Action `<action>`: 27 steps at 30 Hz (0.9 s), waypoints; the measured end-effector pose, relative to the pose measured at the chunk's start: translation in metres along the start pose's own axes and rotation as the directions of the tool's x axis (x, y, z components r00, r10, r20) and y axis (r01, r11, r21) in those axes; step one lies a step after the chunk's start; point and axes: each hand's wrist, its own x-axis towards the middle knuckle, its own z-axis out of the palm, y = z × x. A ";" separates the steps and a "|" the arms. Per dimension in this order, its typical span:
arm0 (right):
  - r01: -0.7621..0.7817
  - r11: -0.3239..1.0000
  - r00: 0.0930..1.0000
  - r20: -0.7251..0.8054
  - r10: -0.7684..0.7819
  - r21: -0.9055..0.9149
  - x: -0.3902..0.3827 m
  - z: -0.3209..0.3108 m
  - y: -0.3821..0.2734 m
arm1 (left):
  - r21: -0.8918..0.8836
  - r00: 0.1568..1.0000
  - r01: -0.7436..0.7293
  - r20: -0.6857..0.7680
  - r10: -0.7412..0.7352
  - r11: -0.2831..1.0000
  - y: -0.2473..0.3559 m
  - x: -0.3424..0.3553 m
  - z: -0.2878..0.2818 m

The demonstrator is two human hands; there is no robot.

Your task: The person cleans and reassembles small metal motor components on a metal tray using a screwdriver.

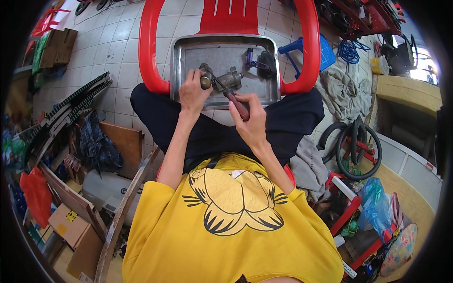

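Note:
A screwdriver with a dark red handle (pixel 239 107) is gripped in my right hand (pixel 252 118), its shaft slanting up and left to the metal parts. My left hand (pixel 193 93) closes around a small metal part with a rounded, brass-coloured end (pixel 205 82); my fingers hide some of it. Just right of that part lies a grey cylindrical metal housing (pixel 230 80); whether the two are joined I cannot tell. All this is over the near half of a shallow metal tray (pixel 188 47). Farther back in the tray are a purple cylindrical part (pixel 250 57) and a black part (pixel 267 62).
Under the tray stands a red plastic chair (pixel 150 47), its armrests rising on both sides. A blue plastic stool (pixel 321 53) and grey cloth (pixel 347 89) lie to the right, with black tyres (pixel 357 151) nearer. Wooden boards (pixel 123 212) and cardboard boxes (pixel 71 226) crowd the left.

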 end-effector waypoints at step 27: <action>0.133 0.980 0.979 0.174 -0.107 -0.146 -0.013 0.013 -0.012 | 0.037 1.000 0.010 -0.018 -0.009 0.999 -0.001 0.002 0.005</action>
